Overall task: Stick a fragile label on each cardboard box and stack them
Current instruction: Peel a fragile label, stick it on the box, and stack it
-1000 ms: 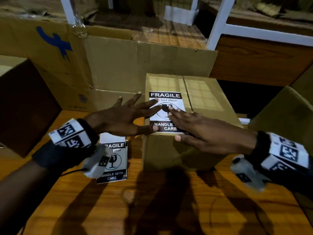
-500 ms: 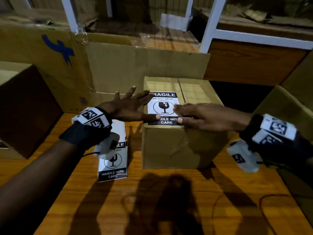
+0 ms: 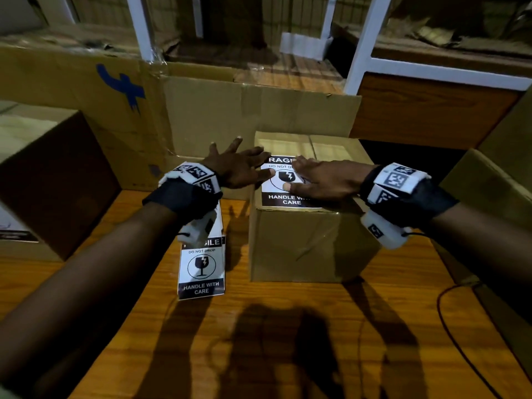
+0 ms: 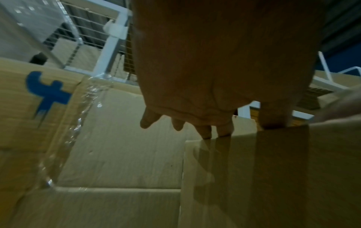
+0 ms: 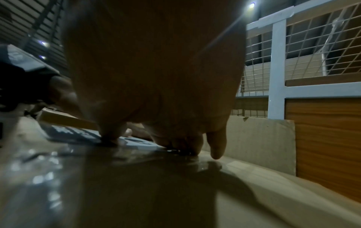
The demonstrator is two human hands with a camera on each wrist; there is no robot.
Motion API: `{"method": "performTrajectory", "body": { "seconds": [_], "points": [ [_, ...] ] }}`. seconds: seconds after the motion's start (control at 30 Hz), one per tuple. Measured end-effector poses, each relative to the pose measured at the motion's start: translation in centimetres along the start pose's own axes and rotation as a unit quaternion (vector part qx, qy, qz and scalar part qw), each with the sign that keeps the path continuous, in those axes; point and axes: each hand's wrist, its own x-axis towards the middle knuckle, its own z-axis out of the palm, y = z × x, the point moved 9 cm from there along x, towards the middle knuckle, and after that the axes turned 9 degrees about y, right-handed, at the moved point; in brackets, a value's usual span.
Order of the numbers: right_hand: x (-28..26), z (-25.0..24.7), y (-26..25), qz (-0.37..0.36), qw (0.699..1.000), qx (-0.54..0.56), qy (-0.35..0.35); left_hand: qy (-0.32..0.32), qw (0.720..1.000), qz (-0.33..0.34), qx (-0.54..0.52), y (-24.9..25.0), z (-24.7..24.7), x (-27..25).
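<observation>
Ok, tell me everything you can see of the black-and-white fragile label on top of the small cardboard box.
The black-and-white fragile label lies flat on the near left part of the small brown cardboard box top. It looks like white paper with black bands, a broken-glass symbol in a circle, and reads DO NOT DROP and HANDLE WITH CARE. The right hand presses on it with flat fingers, covering part of the heading; the left hand touches its left edge.

dim, warm | long shadows toward viewer | wrist views blurred | edges bowed
</observation>
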Motion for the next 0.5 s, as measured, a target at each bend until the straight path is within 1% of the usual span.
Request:
{"method": "performTrajectory", "body": {
  "seconds": [0.07,0.13,0.2,0.27,0.37,0.5],
  "points": [
    [-1.1,0.4,-0.3,-0.021,1.0,-0.002,-0.002,0.019,0.999,-0.003,0.043,0.5,-0.4,-0.4],
    [-2.2,0.9,-0.1,-0.038,0.999,-0.006,0.007,0.041,0.998,0.009,0.054,1.0,-0.8,-1.3],
    [-3.0,1.2,0.9,-0.035,0.999,0.011,0.016,0.042,0.998,0.032,0.039,1.6,-0.7,-2.4],
    [-3.2,1.6,2.3,-0.014,0.999,0.039,0.016,0.006,0.999,0.041,0.003,1.9,-0.1,-3.6],
    [-2.8,2.2,3.5,0.011,0.997,0.081,-0.015,-0.032,0.998,0.037,-0.047,1.2,1.1,-4.2],
    [-1.7,1.6,3.2,0.009,0.994,0.084,-0.067,-0.074,0.992,0.035,-0.096,0.3,1.5,-3.2]
  ]
}}
